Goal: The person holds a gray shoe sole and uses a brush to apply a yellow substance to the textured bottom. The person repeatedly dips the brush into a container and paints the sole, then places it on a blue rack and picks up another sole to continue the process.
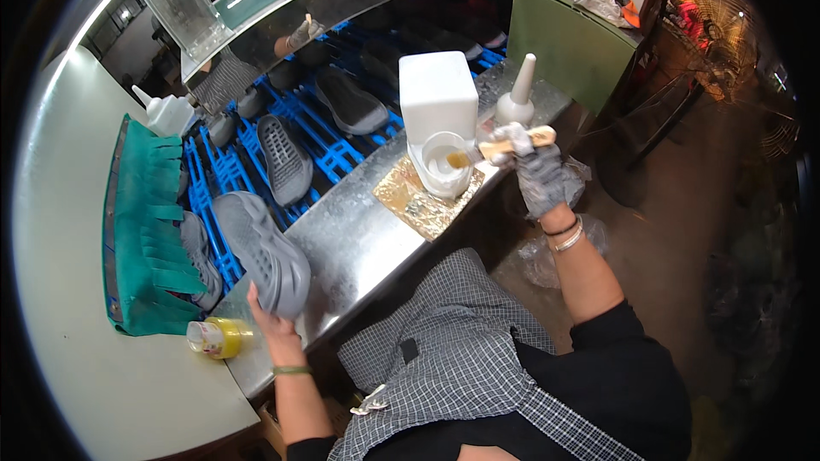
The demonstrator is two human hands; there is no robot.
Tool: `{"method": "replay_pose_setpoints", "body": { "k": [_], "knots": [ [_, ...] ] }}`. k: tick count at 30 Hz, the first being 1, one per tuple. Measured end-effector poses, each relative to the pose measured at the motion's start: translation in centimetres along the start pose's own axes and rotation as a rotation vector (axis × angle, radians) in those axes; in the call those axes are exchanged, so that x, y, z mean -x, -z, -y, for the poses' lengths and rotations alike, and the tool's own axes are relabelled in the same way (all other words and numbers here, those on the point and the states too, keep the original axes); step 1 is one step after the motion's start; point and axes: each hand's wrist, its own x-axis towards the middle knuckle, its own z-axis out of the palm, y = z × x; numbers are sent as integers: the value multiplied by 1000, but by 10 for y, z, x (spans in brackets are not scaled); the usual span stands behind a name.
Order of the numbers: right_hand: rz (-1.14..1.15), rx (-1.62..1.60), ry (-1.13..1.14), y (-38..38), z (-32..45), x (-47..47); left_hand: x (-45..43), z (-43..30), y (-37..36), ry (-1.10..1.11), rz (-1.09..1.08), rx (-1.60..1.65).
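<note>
My bare left hand (277, 326) holds a grey molded shoe sole (262, 250) by its near end, above the left part of the metal ledge (346, 230). In my gloved right hand (535, 166) is a brush with a wooden handle (520, 143). Its bristles (457, 160) are at the mouth of a white plastic container (445, 169) with a cut opening; whether they touch anything inside I cannot tell. Pale liquid seems to lie in that opening. Under the container is a crumpled gold-coloured sheet (410, 198). Just behind my right hand stands a white nozzle bottle (516, 96).
Several soles, including a grey one (285, 160) and a dark-topped one (351, 100), lie on a blue slatted conveyor (333, 157). Green strip curtain (150, 230) hangs at left. A yellow tape roll (224, 337) sits near my left wrist. A caged fan (711, 38) stands at right.
</note>
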Motion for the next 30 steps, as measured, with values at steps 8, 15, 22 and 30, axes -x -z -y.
{"method": "replay_pose_setpoints", "body": {
  "k": [8, 15, 22, 30],
  "knots": [
    [436, 623, 82, -35, -45, -50, 99, 117, -52, 154, 194, 559],
    [305, 27, -237, -21, -41, -56, 126, 122, -36, 152, 117, 633],
    [15, -475, -312, -11, -40, -56, 86, 135, -66, 201, 130, 314],
    [-93, -415, -479, -10, -60, -13, 75, 152, -73, 363, 25, 345]
  ]
}}
